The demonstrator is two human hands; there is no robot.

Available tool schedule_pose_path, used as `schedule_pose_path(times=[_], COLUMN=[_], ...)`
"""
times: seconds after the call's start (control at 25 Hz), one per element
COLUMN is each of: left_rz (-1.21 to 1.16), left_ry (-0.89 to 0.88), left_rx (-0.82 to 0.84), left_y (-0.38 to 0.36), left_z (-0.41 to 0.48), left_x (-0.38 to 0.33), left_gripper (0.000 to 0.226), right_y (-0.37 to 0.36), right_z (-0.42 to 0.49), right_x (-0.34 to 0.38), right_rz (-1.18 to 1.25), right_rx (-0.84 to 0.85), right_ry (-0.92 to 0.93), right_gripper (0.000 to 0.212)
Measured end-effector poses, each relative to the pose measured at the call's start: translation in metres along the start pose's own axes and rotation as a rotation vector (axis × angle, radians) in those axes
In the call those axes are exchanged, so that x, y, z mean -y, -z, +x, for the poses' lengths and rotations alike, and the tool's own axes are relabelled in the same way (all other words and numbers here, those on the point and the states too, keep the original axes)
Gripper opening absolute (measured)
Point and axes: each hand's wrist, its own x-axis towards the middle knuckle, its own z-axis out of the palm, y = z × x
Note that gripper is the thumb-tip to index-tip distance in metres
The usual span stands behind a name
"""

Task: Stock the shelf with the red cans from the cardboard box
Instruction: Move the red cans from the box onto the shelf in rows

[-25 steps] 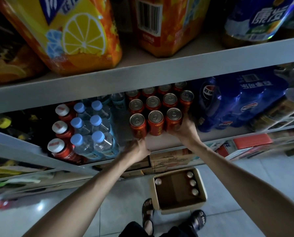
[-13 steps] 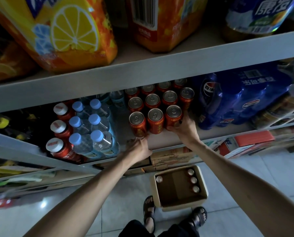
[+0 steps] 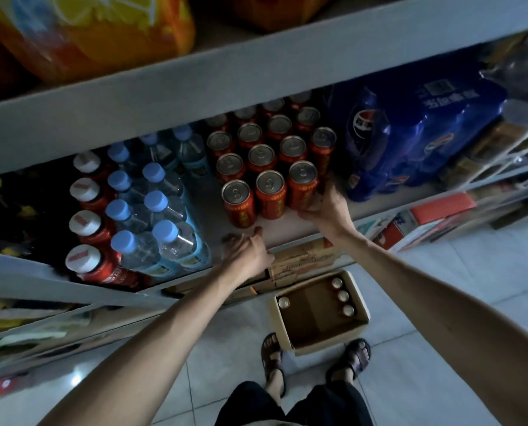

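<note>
Right hand (image 3: 324, 207) cups front-right can (image 3: 302, 182): thumb in front, fingers on its right side. Left hand (image 3: 247, 250) loosely curled, empty, at shelf (image 3: 287, 230) front edge. Red cans (image 3: 262, 155) stand in rows, bare strip in front. Water bottles (image 3: 161, 216) left with a gap, blue pack (image 3: 410, 133) tight on the right. Cardboard box (image 3: 324, 344) on tiled floor (image 3: 425, 364), four cans (image 3: 342, 296) inside.

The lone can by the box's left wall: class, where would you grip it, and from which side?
Probably from above: the lone can stands upright deep in the cardboard box, its left side close to the wall. Wrap fingers round its upper body from the open right side.
</note>
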Motion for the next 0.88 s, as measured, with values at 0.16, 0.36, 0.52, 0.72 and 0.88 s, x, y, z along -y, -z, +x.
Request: schedule_pose_path(times=[0.16,0.36,0.52,0.72,0.88], left_rz=[0.261,0.252,-0.007,-0.06,0.092], left_ry=[-0.031,-0.509,-0.624,-0.233,-0.142], left_rx=[-0.154,-0.447,-0.136,0.43,0.517], left_y=[-0.015,-0.037,-0.085,-0.18,-0.263], left_z=[-0.026,-0.054,-0.049,-0.012,0.028], left_x=[0.005,-0.019,-0.042,-0.035,-0.014], left_gripper=[0.057,0.044,0.031,0.036,0.042], right_y=[0.009,0.03,0.026,-0.031,-0.089], right_z=[-0.052,-0.122,-0.161,-0.217,-0.235], right_x=[-0.019,-0.067,-0.122,-0.216,-0.297], right_rz=[-0.129,-0.184,-0.204,-0.208,-0.211], right_rx=[-0.142,-0.206,-0.169,0.04,0.175], right_ry=[-0.017,0.003,-0.155,-0.415,-0.451], right_gripper=[0.053,0.028,0.019,0.017,0.032])
